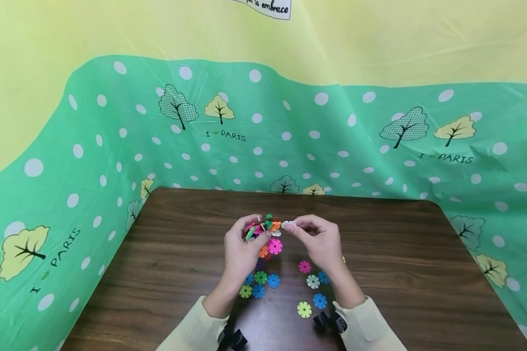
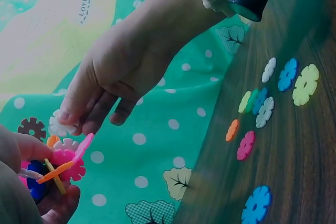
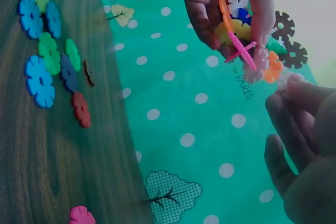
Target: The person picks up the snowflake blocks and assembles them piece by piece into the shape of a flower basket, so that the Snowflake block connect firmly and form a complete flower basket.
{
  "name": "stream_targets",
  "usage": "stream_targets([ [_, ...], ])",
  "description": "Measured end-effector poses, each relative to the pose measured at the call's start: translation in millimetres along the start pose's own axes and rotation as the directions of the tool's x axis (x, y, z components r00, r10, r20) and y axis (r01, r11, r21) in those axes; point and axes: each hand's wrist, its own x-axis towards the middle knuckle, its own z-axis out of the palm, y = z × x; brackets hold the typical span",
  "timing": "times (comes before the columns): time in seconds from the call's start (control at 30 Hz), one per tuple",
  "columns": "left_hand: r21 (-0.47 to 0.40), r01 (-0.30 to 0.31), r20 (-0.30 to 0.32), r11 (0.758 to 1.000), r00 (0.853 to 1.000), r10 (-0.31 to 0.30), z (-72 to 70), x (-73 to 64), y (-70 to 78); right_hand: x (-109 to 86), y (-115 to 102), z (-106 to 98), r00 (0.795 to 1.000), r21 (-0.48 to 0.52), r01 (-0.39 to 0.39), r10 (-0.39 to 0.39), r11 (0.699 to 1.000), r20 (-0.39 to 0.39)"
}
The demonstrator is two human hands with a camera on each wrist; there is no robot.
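Hands are working close together above the tabletop (image 1: 158,273). The left hand (image 1: 241,248) is grasping a cluster of notched discs (image 1: 273,225), where pink, orange, yellow and brown pieces are sticking out at different angles. The right hand (image 1: 322,241) is pinching a white disc (image 2: 55,124) at the cluster's edge; whether it is connecting there, I cannot tell. Below, loose discs are lying on the wood: a green disc (image 1: 261,277) nearer the left arm, a yellow disc (image 1: 304,309) nearer the right. Behind, a dotted green cloth (image 1: 228,168) is hanging.
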Motion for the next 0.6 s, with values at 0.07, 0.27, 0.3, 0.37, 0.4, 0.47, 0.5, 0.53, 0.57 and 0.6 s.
stream_targets([
  [0.07,0.002,0.003,0.003,1.000,1.000,-0.003,-0.6,0.5,0.7,-0.5,0.5,0.5,1.000,-0.017,-0.002,0.002,1.000,0.008],
  [0.27,0.023,0.007,0.036,1.000,0.999,-0.007,-2.0,1.9,2.0,-1.1,-0.7,3.4,0.999,-0.029,-0.044,0.043,0.999,-0.024],
  [0.3,0.029,0.007,0.039,1.000,0.999,-0.008,-2.2,2.0,2.0,-1.0,-2.7,3.9,0.999,-0.025,-0.047,0.046,0.999,-0.028],
  [0.37,0.042,0.008,0.037,0.999,0.999,-0.010,-2.5,1.7,2.2,-0.6,-11.1,4.9,0.998,-0.016,-0.046,0.045,0.999,-0.031],
  [0.4,0.049,0.008,0.035,0.999,0.999,-0.010,-2.6,1.4,2.2,-0.5,-15.5,5.1,0.999,-0.013,-0.046,0.046,0.999,-0.029],
  [0.47,0.072,0.003,0.031,0.997,0.999,-0.005,-2.8,0.7,2.6,-0.3,-24.5,5.1,0.999,-0.015,-0.042,0.042,0.999,-0.020],
  [0.5,0.079,-0.001,0.030,0.997,1.000,-0.002,-2.9,0.4,2.8,-0.4,-28.0,5.1,0.999,-0.015,-0.034,0.034,0.999,-0.010],
  [0.53,0.086,-0.005,0.029,0.996,1.000,0.003,-3.0,0.0,2.9,-0.4,-30.1,5.0,0.999,-0.020,-0.032,0.032,0.999,0.000],
  [0.57,0.092,-0.010,0.027,0.996,1.000,0.008,-3.1,-0.4,3.1,-0.4,-30.0,5.0,0.999,-0.023,-0.033,0.034,0.999,0.009],
  [0.6,0.099,-0.014,0.029,0.995,1.000,0.011,-3.2,-0.8,3.3,-0.6,-30.8,5.0,0.999,-0.026,-0.029,0.029,0.999,0.016],
])
